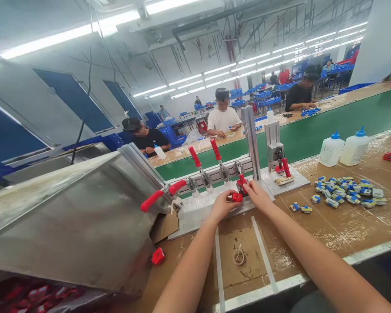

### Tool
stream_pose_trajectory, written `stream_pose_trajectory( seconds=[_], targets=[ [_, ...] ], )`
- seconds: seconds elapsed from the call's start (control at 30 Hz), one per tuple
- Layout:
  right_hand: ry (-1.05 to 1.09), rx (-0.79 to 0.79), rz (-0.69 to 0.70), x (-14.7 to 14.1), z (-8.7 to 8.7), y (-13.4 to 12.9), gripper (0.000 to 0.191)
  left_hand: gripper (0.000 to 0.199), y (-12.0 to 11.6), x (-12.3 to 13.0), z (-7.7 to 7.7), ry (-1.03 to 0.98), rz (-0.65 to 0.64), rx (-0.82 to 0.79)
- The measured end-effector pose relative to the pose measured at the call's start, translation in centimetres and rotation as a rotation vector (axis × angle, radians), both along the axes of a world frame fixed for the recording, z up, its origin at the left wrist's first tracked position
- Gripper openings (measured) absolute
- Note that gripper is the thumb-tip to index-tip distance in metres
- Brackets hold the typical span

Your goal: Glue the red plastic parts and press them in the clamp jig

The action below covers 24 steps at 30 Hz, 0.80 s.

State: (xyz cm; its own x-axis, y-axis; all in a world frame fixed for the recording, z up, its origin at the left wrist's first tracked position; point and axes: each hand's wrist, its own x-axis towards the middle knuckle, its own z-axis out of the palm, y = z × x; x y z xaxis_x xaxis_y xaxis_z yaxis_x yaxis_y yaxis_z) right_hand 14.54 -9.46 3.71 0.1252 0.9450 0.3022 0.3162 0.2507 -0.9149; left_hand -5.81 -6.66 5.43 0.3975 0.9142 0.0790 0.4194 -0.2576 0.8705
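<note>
Fingers of the left hand (pixel 222 206) are pinching a small red block (pixel 237 198), thumb and fingertips closing on its sides. Fingers of the right hand (pixel 260 196) are pinching a red clamp handle (pixel 242 179), just above and right of that block. Two raised red handles (pixel 215 149) are standing beyond the left fingers, and two lowered red handles (pixel 151 201) are lying farther left. A loose red block (pixel 158 256) is resting left of and nearer the wearer than both hands' fingers. Blue-and-white parts (pixel 348 191) are lying right of the right fingers, with two blue-capped bottles (pixel 331 149) standing behind them.
</note>
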Motion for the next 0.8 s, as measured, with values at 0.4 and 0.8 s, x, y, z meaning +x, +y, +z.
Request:
stream_pose_trajectory(
  seconds=[0.4, 0.8],
  targets=[
    [0.614, 0.102, 0.288, -0.5, 5.6, -2.3, 0.042, 0.046, 3.7, 5.0, -1.7, -0.018, 0.053, 0.064],
    [0.573, 0.155, 0.270, -1.5, 8.4, -2.1, 0.052, 0.034, 3.0, 5.9, -3.4, -0.097, 0.237, 0.238]
  ],
)
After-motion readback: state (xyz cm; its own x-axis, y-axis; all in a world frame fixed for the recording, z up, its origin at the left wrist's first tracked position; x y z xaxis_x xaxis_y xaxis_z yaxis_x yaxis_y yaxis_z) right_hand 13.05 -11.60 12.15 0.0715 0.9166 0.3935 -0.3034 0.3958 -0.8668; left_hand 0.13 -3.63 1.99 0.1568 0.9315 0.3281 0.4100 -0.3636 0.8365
